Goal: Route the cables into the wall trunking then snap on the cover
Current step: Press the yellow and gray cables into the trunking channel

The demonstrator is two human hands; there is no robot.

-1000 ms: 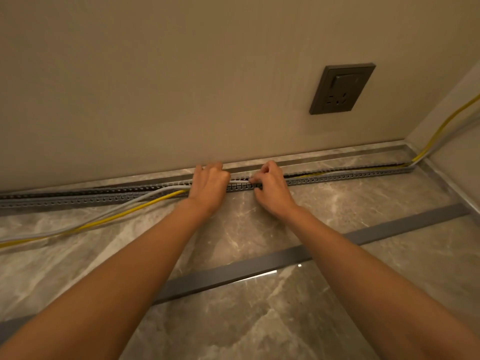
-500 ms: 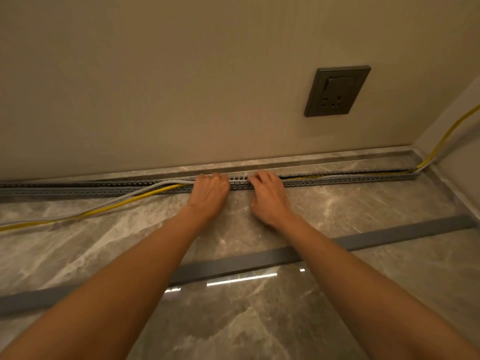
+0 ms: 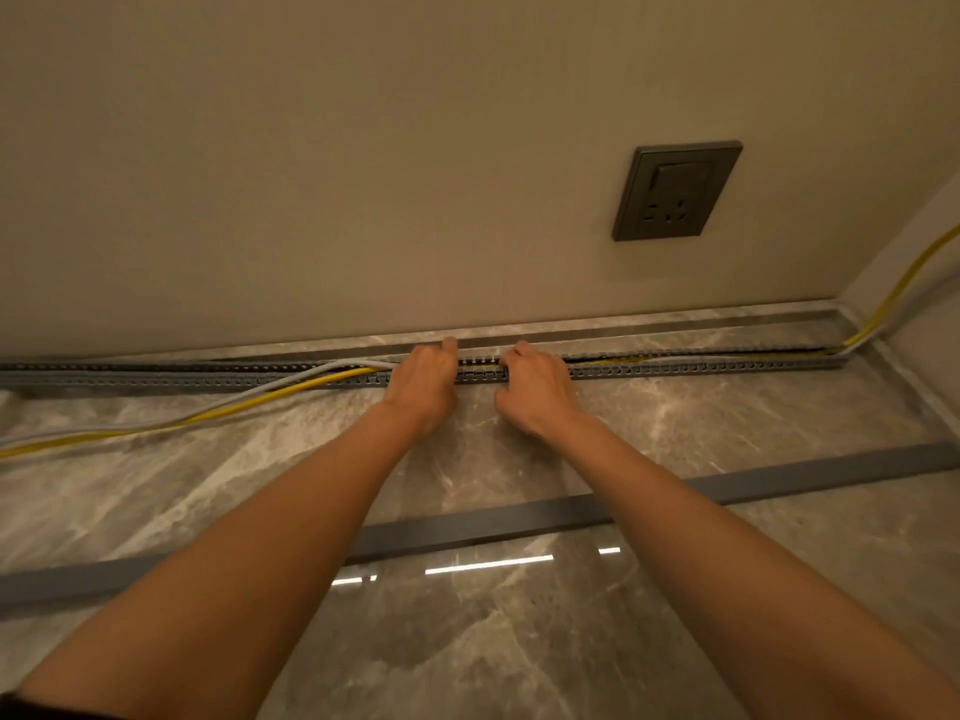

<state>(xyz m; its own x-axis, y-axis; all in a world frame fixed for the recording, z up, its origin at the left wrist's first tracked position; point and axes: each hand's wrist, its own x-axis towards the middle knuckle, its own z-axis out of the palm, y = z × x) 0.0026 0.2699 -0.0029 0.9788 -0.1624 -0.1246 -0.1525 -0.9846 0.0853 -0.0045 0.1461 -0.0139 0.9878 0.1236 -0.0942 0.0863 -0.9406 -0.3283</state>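
Observation:
A grey slotted trunking (image 3: 701,367) runs along the foot of the wall. A yellow cable (image 3: 249,405) and a grey cable (image 3: 291,379) lie inside it on the right half, then leave it at my left hand and trail over the floor to the left. My left hand (image 3: 423,384) presses on the trunking with its fingers curled over the cables. My right hand (image 3: 535,389) rests on the trunking just to the right, fingers bent down onto it. The long grey cover (image 3: 519,519) lies loose on the floor under my forearms.
A dark wall socket (image 3: 675,192) sits above right. The cables climb the right wall corner (image 3: 893,298). The floor is glossy grey marble tile (image 3: 519,641) with a marble skirting strip behind the trunking.
Both hands have flattened down onto the trunking, and my right hand's pinch has eased. The camera has dipped a little; the cable exit point sits at my left hand as before.

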